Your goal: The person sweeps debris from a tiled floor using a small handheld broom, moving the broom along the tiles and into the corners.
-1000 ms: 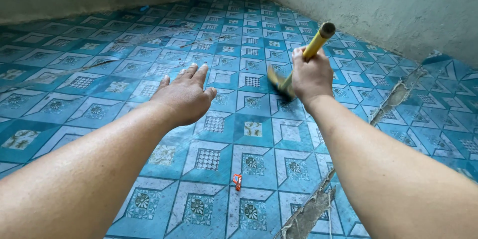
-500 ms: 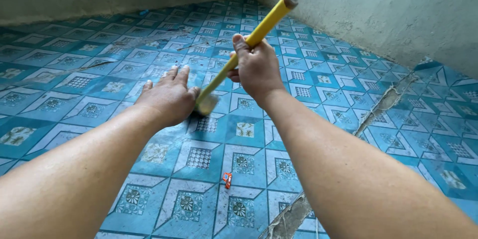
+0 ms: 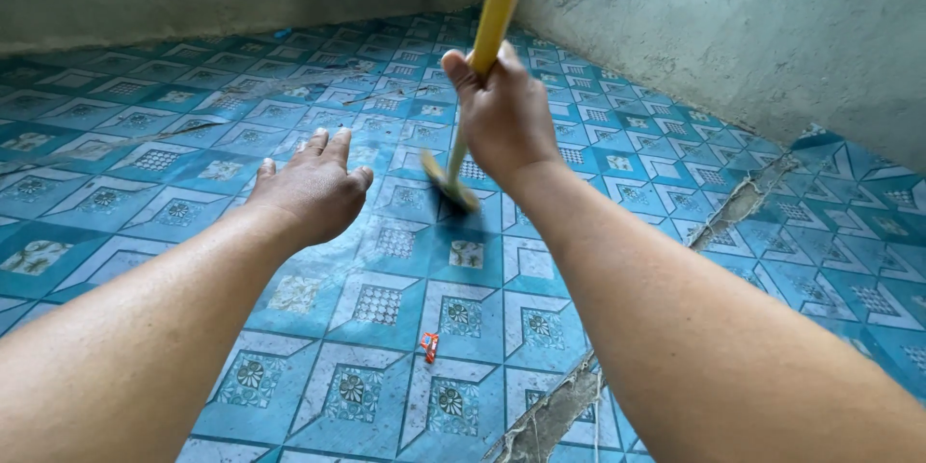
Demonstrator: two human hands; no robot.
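Now right hand (image 3: 502,121) fist-wrapped on yellow hammer handle (image 3: 497,14), long axis steep, head (image 3: 451,191) low, probably touching blue tiled floor (image 3: 386,309). Left hand (image 3: 309,188) flat on tile just left of head, fingers (image 3: 333,147) slightly spread.

Soft, even daylight is filling the room; the hammer (image 3: 479,68) is blurring at its head (motion smear), a faint shadow is sitting under it, and near edges are stretching.
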